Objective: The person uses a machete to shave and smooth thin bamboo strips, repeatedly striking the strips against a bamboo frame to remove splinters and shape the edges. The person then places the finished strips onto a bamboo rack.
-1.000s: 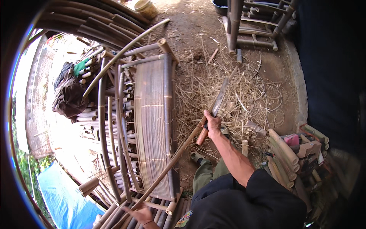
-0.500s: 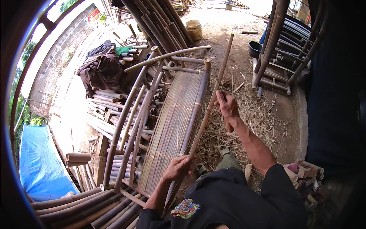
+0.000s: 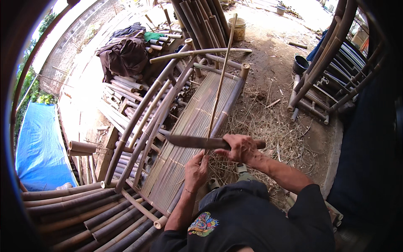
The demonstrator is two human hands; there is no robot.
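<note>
A long, thin bamboo strip [image 3: 219,90] rises away from my left hand [image 3: 196,171], whose fingers are closed around its near end. My right hand [image 3: 241,148] grips the handle of a machete [image 3: 191,141]. The dark, broad blade points left and lies across the strip just beyond my left fingers; whether it cuts into the bamboo I cannot tell. Beneath the strip and blade stands a bamboo bench [image 3: 184,126] with a slatted seat and a curved backrest on its left. A loose bamboo pole [image 3: 201,53] rests across the bench's far end.
Thin shavings [image 3: 268,138] litter the ground right of the bench. Bamboo poles are stacked at left [image 3: 124,90] and lower left [image 3: 71,222], beside a blue tarp [image 3: 40,147]. A bamboo frame [image 3: 319,88] stands at the right. A yellowish bucket [image 3: 238,30] sits at the far side.
The machete has swung from pointing away along the strip to lying crosswise, as my right hand came nearer my left. The strip has turned to show its narrow edge. The view has shifted slightly.
</note>
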